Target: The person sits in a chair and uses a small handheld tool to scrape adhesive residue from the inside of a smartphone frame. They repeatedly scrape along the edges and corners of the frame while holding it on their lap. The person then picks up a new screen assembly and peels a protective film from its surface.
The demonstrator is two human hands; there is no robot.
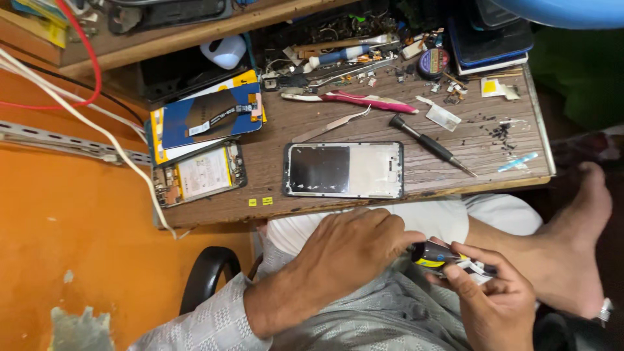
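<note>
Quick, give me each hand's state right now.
Left hand: closed on the cap end of a small black tube.
Right hand: closed, holding the tube.

Seeing a worn wooden workbench point(455, 166) with a metal edge strip, upper wooden shelf point(195, 29) behind it, orange floor point(71, 227) with chipped patches, black chair armrest point(207, 273) low in my view, white and red cables point(78, 110) trailing left, even light

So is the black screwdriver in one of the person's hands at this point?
No, the black screwdriver lies on the wooden table, while both hands hold a small tube over the lap.
</note>
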